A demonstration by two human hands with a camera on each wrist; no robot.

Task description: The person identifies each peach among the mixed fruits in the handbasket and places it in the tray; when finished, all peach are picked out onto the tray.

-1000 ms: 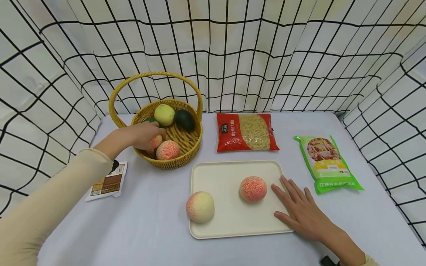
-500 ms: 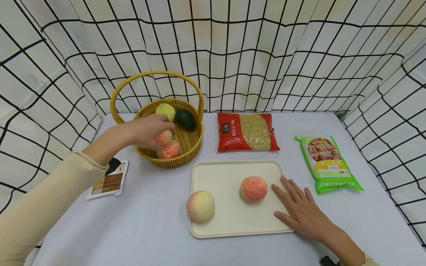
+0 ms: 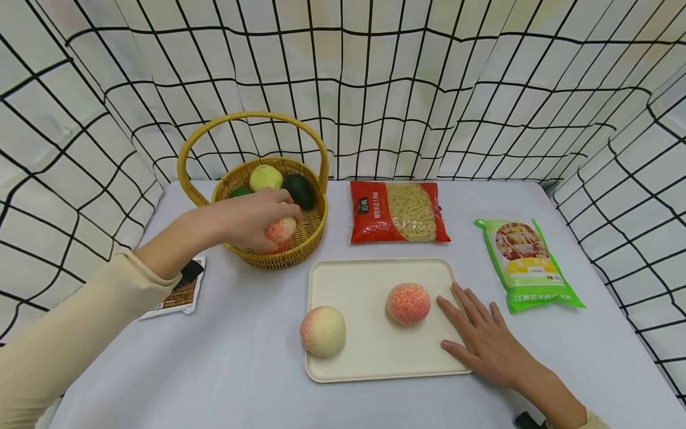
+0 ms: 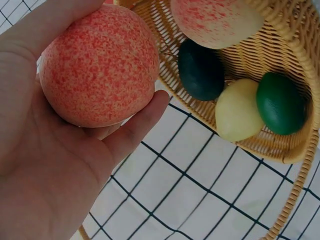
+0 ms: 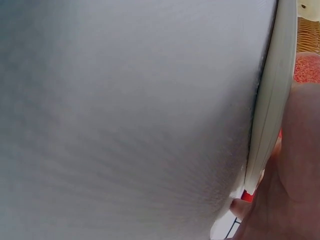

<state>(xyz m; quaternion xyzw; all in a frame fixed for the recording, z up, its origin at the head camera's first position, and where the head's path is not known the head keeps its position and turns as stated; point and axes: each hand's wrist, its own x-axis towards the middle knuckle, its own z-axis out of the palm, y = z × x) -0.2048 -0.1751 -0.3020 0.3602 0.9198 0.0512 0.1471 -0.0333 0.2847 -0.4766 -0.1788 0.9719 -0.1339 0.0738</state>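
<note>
My left hand holds a red-speckled peach above the front of the yellow wicker basket, thumb and fingers curved round it. Still inside the basket are another peach, a pale yellow-green fruit, a dark green avocado-like fruit and a green fruit. On the right edge of the cream tray rests my right hand, its fingers straight and spread. The tray carries a red peach right of centre and a paler peach at its left edge.
Behind the tray lies a red bag of pasta. A green food packet is at the right. Partly under my left forearm is a brown-and-white packet. The basket's tall handle arches up, and black-lined white walls surround the table.
My left hand has lifted the peach from the basket's left side and moved it rightward, over the other peach. The green fruit shows again. My right hand stays where it was.
</note>
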